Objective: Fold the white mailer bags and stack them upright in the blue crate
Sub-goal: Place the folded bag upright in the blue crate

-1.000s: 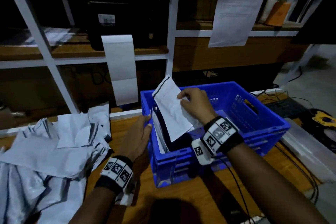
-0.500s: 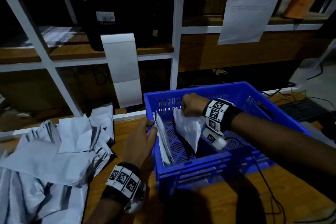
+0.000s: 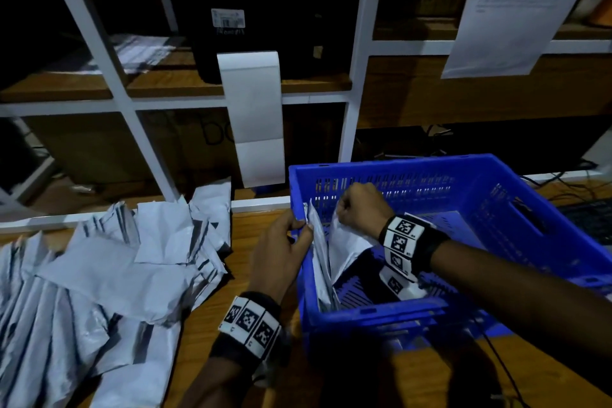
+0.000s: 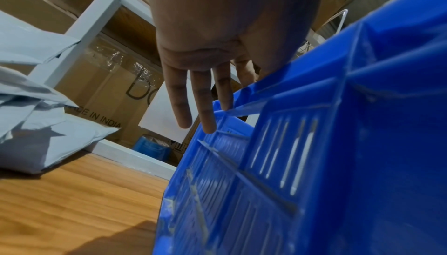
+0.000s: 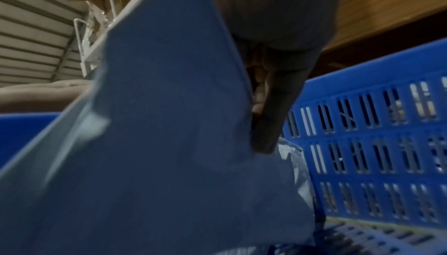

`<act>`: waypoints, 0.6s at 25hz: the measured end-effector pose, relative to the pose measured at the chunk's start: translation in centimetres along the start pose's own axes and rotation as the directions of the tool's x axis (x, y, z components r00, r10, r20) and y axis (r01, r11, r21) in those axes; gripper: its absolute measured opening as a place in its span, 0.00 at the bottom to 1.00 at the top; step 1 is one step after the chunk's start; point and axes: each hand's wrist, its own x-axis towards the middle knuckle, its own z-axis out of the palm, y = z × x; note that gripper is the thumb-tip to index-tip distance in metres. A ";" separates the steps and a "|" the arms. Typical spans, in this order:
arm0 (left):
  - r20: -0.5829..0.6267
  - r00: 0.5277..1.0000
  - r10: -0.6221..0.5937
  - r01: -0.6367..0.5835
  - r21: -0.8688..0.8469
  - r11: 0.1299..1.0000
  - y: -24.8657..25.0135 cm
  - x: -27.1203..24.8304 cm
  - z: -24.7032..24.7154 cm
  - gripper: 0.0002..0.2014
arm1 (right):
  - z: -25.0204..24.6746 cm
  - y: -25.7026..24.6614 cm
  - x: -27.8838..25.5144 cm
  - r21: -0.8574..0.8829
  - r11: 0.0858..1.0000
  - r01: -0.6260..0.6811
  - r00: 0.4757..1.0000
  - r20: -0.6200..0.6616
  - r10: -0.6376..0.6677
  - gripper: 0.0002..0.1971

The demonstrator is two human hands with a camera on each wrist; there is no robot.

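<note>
Early in the task: right hand (image 3: 359,209) grips a folded mailer bag (image 3: 347,248), lowering it into the blue crate (image 3: 496,209) beside a few upright ones (image 3: 319,262). Left hand (image 3: 281,255) pinches those upright – its other fingers (image 4: 203,102) straight. A large unfolded pile (image 3: 99,275) waits on the worktop (image 3: 205,325).

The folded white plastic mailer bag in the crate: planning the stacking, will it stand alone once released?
Probably not: the folded white plastic mailer bag sags below the right hand, so it looks thin and floppy. Likely light; it may need to lean on the blue plastic crate wall.
</note>
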 end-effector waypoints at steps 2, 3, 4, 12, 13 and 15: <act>-0.006 1.000 -0.007 0.007 -0.010 1.000 0.3 -0.1 0.0 0.15 | 0.0 0.0 -0.1 0.012 1.000 -0.003 0.997 0.084 0.002 0.14; -0.011 1.000 -0.010 0.010 -0.018 1.000 0.2 -0.1 0.0 0.15 | 0.0 0.1 0.0 0.003 1.000 -0.026 0.988 0.152 0.025 0.13; -0.017 1.000 -0.012 0.012 -0.024 1.000 0.1 0.0 0.0 0.15 | 0.1 0.2 0.2 -0.004 0.999 -0.041 0.974 0.223 0.040 0.11; -0.044 0.999 -0.004 0.002 -0.044 0.999 0.0 0.2 0.1 0.14 | 1.2 0.3 1.0 -0.026 0.995 -0.092 0.929 0.357 0.095 0.09; -0.049 0.999 0.002 -0.004 -0.044 0.999 -0.1 0.2 0.1 0.14 | 1.3 0.2 1.0 0.003 0.996 -0.088 0.940 0.330 0.082 0.07; -0.051 0.999 0.009 -0.011 -0.052 0.999 -0.4 0.3 0.2 0.14 | 1.6 -0.2 0.7 0.028 0.998 -0.060 0.930 0.364 0.045 0.05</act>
